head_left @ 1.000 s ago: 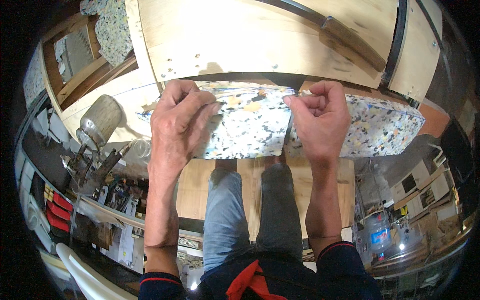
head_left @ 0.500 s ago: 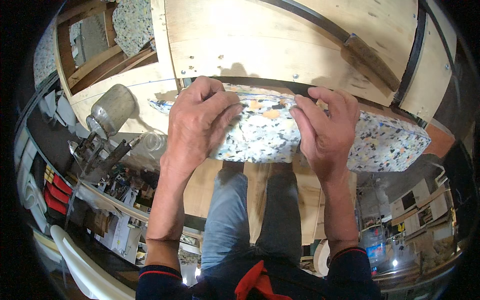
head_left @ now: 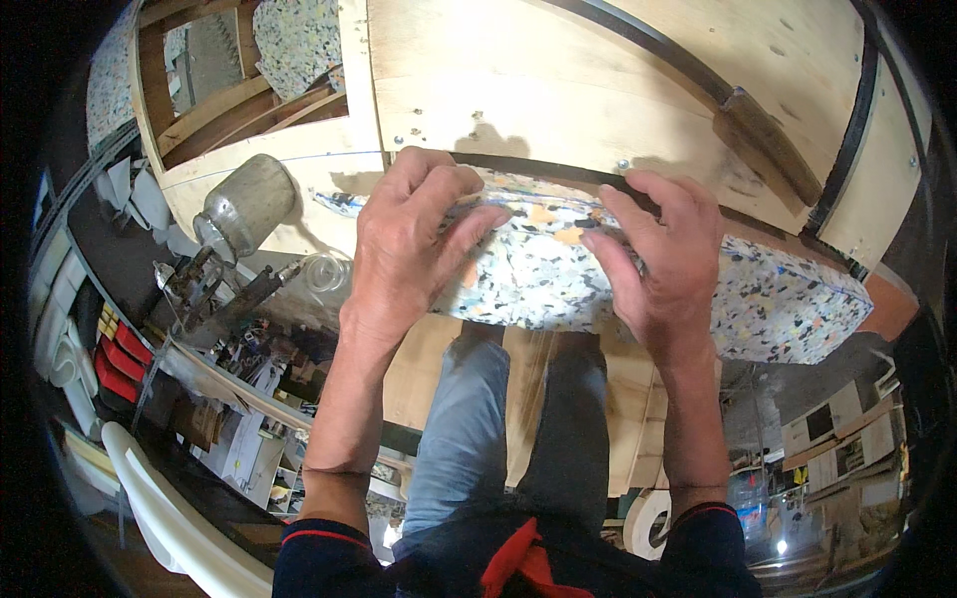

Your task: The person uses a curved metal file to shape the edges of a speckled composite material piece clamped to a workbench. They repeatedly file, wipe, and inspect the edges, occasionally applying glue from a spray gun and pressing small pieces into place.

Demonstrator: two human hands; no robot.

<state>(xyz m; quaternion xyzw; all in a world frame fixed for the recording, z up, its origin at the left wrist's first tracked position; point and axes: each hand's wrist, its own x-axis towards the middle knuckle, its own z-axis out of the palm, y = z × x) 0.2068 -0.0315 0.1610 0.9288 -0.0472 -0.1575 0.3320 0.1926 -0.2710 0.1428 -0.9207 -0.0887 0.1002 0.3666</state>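
Observation:
A long block of speckled foam (head_left: 538,279), white with black, blue and orange flecks, lies along the near edge of a pale wooden panel (head_left: 518,80). A blue line runs along its upper edge. My left hand (head_left: 404,244) grips its left part, fingers curled over the far edge and thumb on the near side. In the same way my right hand (head_left: 670,264) grips right of the middle, its thumb apart from the fingers. Between the two hands the foam face shows. Both sets of fingertips are partly hidden behind the foam edge.
A long curved blade with a wooden handle (head_left: 768,145) lies on the panel at far right. At left are a spray gun with a metal cup (head_left: 249,204) and a glass jar (head_left: 327,274). A frame opening (head_left: 249,120) stands far left. White curved pieces (head_left: 164,508) are lower left.
The view has shifted, so the scene sits slightly further right. Both thumbs have moved up toward the foam's upper edge. My hands stay on the foam.

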